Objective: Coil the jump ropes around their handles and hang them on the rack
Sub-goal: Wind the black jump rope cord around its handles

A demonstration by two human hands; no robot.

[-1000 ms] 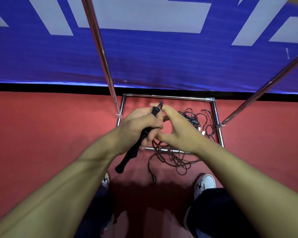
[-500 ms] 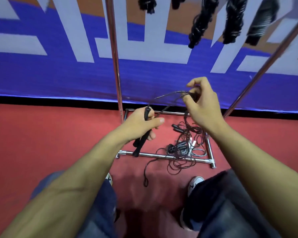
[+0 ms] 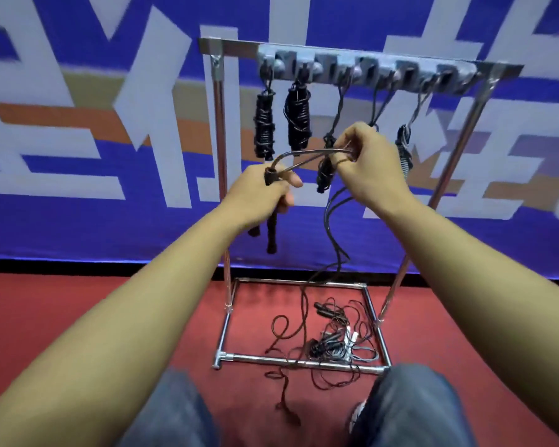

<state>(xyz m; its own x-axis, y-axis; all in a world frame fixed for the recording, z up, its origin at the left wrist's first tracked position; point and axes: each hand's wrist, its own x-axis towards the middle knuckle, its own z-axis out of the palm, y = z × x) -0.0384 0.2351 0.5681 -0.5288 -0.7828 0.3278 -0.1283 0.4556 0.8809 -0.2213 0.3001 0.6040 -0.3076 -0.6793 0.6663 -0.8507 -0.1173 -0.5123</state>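
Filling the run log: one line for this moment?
left hand grips black jump-rope handles | right hand pinches dark rope | chrome rack behind

Five coiled ropes (image 3: 264, 124) hang (one partly hidden); two hands (image 3: 259, 195).

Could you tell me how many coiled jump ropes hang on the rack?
5 show: far left, beside it, a lower middle one, one mostly behind the right hand, and a pale one at right.

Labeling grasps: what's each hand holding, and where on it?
Left hand grips the two black jump rope handles near their top ends. Right hand pinches the rope a short way along from them.
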